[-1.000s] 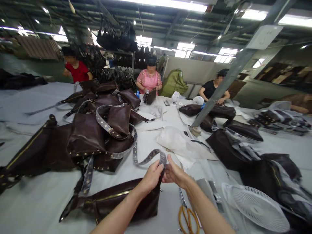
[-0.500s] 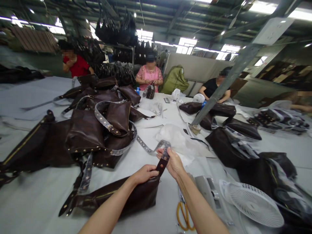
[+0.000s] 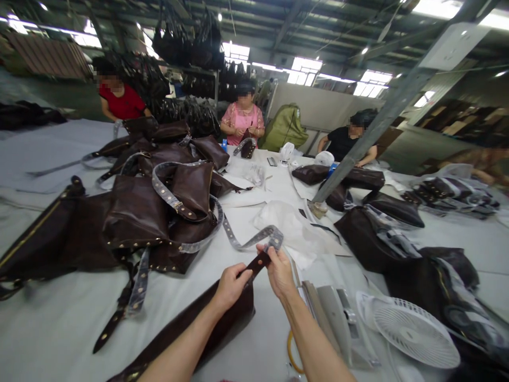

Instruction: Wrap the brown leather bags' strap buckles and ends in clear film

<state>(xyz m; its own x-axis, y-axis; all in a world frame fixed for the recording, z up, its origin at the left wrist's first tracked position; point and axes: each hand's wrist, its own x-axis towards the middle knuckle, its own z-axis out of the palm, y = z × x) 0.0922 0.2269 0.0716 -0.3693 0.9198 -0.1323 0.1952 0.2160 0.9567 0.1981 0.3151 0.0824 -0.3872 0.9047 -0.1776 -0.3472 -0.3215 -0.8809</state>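
Note:
A dark brown leather bag [image 3: 233, 321] lies on the white table below my hands, partly hidden by my forearms. My left hand [image 3: 233, 286] grips the bag's brown leather strap end near the bag's top corner. Farther up, my right hand [image 3: 279, 268] pinches the same strap [image 3: 259, 262] where a clear plastic wrap [image 3: 274, 237] covers it. The wrapped, studded length runs from there leftward over the table toward the heap of bags. Beside my right forearm, the yellow handle of a pair of scissors [image 3: 293, 353] shows in part.
A heap of brown bags [image 3: 137, 209] fills the left side. On the right stand a white fan [image 3: 413, 331], more dark bags [image 3: 369, 239] and a slanted metal post [image 3: 358, 138]. White plastic sheeting [image 3: 294, 225] lies ahead. Several people work around the table.
Both hands have shifted; the left has risen with the bag's top corner, and the strap now lies at a flatter slant. My right forearm covers more of the scissors.

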